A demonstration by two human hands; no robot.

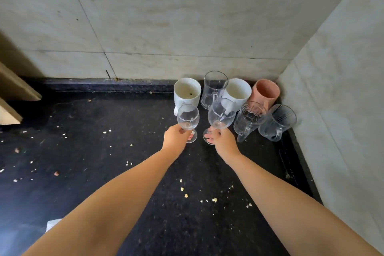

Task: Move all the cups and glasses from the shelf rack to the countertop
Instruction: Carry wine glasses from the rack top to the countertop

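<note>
Two bare arms reach out over the dark countertop (104, 151), which has little pale crumbs (184, 192) scattered on it.

The left hand (175, 137) has its fingers curled round the stem of a small wine glass (188, 119). The glass stands upright, and its round foot is down at the counter just past the fingers (I cannot tell if it is touching the top). The right hand (218, 138) pinches the stem of a bigger wine glass (221, 115) in the same way, fingers wrapped under the bowl. The two glasses are side by side, near each other but apart.

Just to the right of the bigger one stand two clear glass mugs (248, 119) with handles, close together, the far right one (277, 122) near the side wall (342, 89).

Behind them, along the back wall (166, 27), is a row of four: a white cup (187, 91), a tall clear mug (213, 89), another white cup (236, 92) and a pink cup (266, 92) in the corner.

At the far left edge, a bit of pale wood (14, 89) sticks in.
</note>
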